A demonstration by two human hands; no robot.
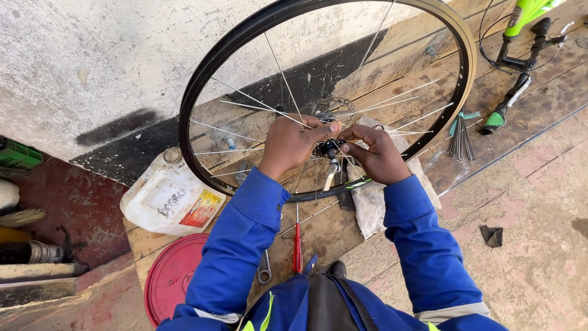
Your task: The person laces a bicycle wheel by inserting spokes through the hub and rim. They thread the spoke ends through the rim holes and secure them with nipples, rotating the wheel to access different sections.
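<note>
I count one bicycle wheel (202,92) standing upright on the wooden boards (392,92), with my two hands at its centre. My left hand (291,144) and right hand (375,153) both pinch narrowly around the hub (331,148). Near me lie one red screwdriver (297,245), one spanner (264,270) and one white jug (168,196). The hub's detail is hidden behind my fingers.

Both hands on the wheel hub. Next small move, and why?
Probably keep the left hand bracing the wheel while the right hand fingers turn the small part at the hub. Both hands' fingertips already pinch there, and the red screwdriver and spanner lie untouched on the boards, so it looks like hand-tightening work.
</note>
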